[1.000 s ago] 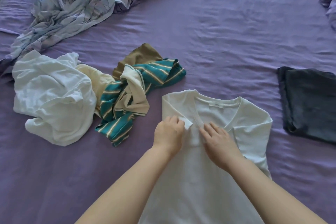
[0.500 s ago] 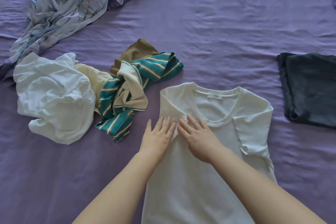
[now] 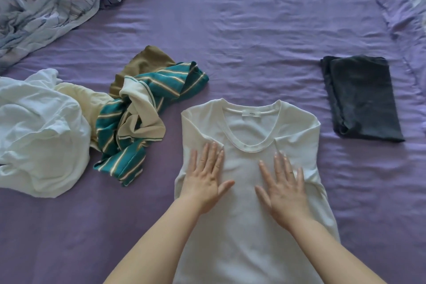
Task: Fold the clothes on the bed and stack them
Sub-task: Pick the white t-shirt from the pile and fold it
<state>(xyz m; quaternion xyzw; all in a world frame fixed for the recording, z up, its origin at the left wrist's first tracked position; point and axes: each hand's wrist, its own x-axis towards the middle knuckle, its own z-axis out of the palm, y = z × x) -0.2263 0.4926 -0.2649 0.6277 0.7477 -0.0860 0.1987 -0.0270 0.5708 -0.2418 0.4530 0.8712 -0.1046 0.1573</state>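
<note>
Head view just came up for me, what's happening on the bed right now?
A person is folding laundry on a purple bed. Both hands lie flat, fingers straight, on a white T-shirt spread out in front of them, sleeves already tucked in: the left hand near its left side, the right hand near its right. One dark garment sits folded off to the right. A crumpled white garment and a teal striped shirt wait unfolded in a pile at left.

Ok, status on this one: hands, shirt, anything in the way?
Left hand, right hand both flat on white t-shirt, sleeves folded in. Dark folded garment at right. Unfolded pile at left, clear of shirt.
</note>
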